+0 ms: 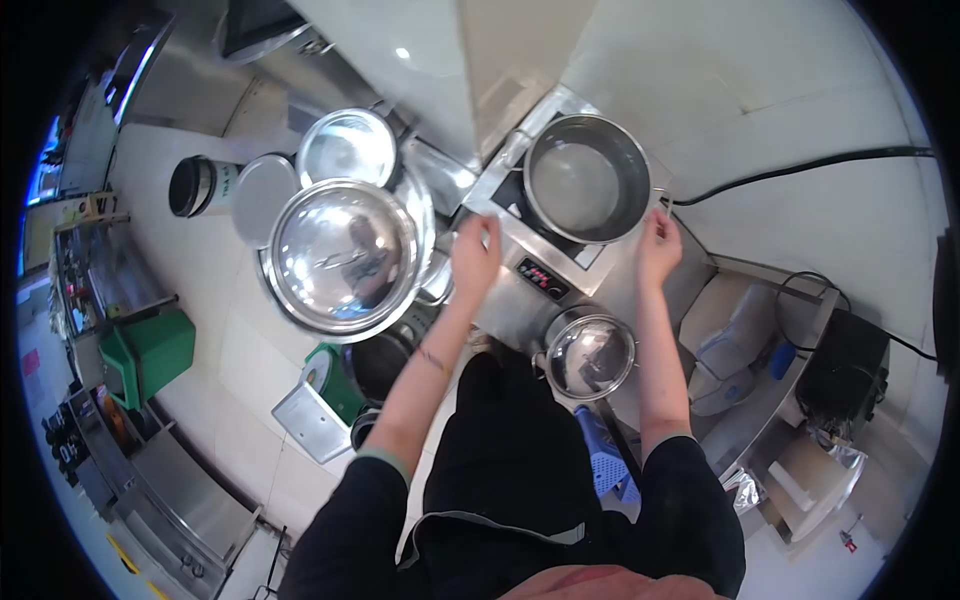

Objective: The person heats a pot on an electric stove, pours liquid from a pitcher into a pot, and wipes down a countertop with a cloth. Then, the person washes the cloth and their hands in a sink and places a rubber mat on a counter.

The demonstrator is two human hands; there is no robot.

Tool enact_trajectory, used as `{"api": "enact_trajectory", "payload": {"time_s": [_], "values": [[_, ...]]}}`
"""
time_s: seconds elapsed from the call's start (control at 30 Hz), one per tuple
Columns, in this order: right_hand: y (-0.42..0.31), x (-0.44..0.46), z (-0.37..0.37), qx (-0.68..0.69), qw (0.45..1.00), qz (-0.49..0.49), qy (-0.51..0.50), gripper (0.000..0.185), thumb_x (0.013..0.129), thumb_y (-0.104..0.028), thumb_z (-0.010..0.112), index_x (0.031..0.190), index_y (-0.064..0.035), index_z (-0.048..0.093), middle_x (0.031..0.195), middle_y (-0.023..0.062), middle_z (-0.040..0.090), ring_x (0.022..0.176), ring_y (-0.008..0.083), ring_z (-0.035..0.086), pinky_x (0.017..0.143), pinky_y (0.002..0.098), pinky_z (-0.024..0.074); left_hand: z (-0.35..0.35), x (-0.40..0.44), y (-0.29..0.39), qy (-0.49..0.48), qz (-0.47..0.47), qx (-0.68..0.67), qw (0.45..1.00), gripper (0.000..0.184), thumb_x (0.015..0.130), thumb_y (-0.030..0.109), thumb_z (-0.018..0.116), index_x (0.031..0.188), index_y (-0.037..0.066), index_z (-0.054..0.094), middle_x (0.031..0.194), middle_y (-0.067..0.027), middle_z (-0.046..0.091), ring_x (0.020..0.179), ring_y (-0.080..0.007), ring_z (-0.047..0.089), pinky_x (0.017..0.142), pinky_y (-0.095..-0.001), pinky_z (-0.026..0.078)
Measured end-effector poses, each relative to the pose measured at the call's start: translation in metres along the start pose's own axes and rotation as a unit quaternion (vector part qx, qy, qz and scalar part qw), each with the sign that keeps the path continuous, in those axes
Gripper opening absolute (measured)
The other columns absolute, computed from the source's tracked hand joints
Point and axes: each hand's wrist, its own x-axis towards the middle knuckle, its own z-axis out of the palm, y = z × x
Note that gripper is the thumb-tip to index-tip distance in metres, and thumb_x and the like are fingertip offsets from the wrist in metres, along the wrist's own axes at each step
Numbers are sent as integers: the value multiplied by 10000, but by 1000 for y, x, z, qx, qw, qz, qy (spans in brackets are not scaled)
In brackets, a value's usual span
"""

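A large steel pot [588, 180] with a pale, smooth-looking inside stands on the induction cooker [575, 250]. The cooker's small control panel [541, 279] shows red lit digits. At the pot's lower right side is my right hand [659, 246], its fingertips drawn together right by the metal side handle [660, 194]; whether they grip it is hard to see. My left hand [477, 258] hovers left of the cooker, apart from the pot, fingers curled in and slightly blurred, with nothing visible in them. Nearer to me sits a smaller lidded pot [591, 356].
Left of my left hand are a big domed lid [343, 258], a round steel lid [348, 148] and a grey round lid [265, 200]. A black cable [800, 168] runs along the right wall. A green bin [148, 355] and a scale [316, 408] stand at floor level.
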Motion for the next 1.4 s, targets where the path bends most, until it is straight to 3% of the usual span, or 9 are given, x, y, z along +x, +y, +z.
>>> {"api": "enact_trajectory", "payload": {"time_s": [0.1,0.23,0.37,0.5,0.67,0.83,0.97,1.03,1.4], "values": [[84,60,-20,-112,991,72,-9,324,840,-282,549,994,-8,626,934,152,641,837,249,609,764,344,456,56,77,-31,43,-15,72,996,337,858,291,495,986,-4,597,921,-204,616,863,-355,589,762,-428,452],[155,100,-8,-184,970,76,-141,388,857,-343,508,1008,-3,620,928,147,648,834,267,611,765,343,457,88,124,-55,20,-73,127,989,339,854,332,499,973,39,620,896,-184,628,845,-365,588,758,-433,459],[159,104,13,-42,967,177,-178,337,884,-289,490,950,11,629,820,117,663,682,170,619,650,301,474,98,146,-70,-49,-83,81,992,310,848,345,517,925,72,644,821,-155,643,823,-370,585,712,-398,468],[137,95,15,41,960,249,-121,302,888,-237,500,892,39,624,752,107,644,634,126,602,575,262,463,123,149,-84,-36,-118,-91,988,278,867,299,514,855,62,659,738,-79,656,715,-230,618,643,-347,450],[131,111,8,114,933,307,-150,281,895,-196,491,855,56,609,694,83,605,587,133,569,544,247,450,119,154,-73,-103,-236,-28,966,247,885,224,514,865,24,658,827,-43,664,762,-124,588,674,-264,432],[143,132,13,79,932,262,-238,258,911,-166,465,863,51,596,675,56,571,576,134,545,556,255,445,98,134,-60,-114,-280,70,951,207,737,190,547,886,163,689,875,-19,671,884,-200,619,742,-325,468],[121,133,11,26,937,234,-259,263,908,-154,463,844,63,598,677,69,576,577,127,540,549,251,443,96,116,-71,-121,-300,98,941,214,826,281,494,875,190,682,912,-73,656,897,-250,607,772,-352,463],[111,132,5,-4,939,219,-265,261,910,-149,460,849,64,597,676,69,573,573,127,535,542,251,435,89,106,-64,-128,-291,133,939,286,873,301,461,913,102,663,814,-21,663,761,-158,609,684,-294,445],[66,101,-64,-65,934,140,-323,298,871,-254,550,863,38,609,667,46,551,606,121,542,565,251,442,23,-5,-45,-82,-254,50,962,220,816,199,472,829,113,674,747,-45,661,738,-224,632,672,-337,482]]}}
